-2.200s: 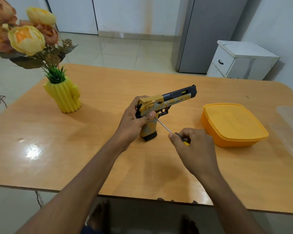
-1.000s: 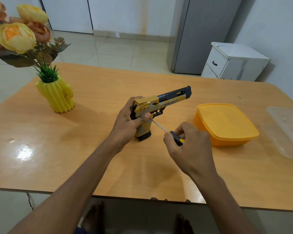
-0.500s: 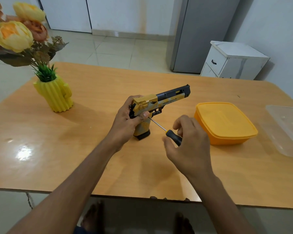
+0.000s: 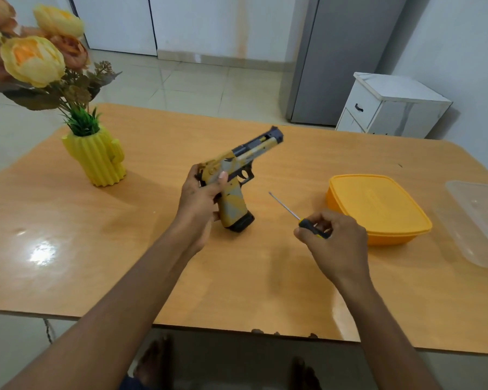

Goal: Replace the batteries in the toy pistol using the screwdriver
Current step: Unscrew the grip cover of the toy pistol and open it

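the wooden table [image 4: 102, 249] fills most of the view, its near edge running across the bottom. on its right side sits a yellow-orange lidded container [image 4: 378, 206], and just beyond that, at the frame's right edge, a clear plastic tub [image 4: 479, 220]. at the far left of the table stands a yellow cactus-shaped vase [image 4: 96, 159] holding yellow and peach flowers [image 4: 31, 56]. near the middle, the left hand [image 4: 200, 201] is wrapped around the back of the toy pistol [image 4: 234, 178], thumb pressed on its side; the pistol stands with the black base of its grip touching the table and its barrel tilted up and away to the right. the right hand [image 4: 333, 243] is curled around the black and yellow handle of the screwdriver [image 4: 302, 218], whose thin metal shaft points up and left toward the pistol, the tip apart from it, in the gap between pistol and container.
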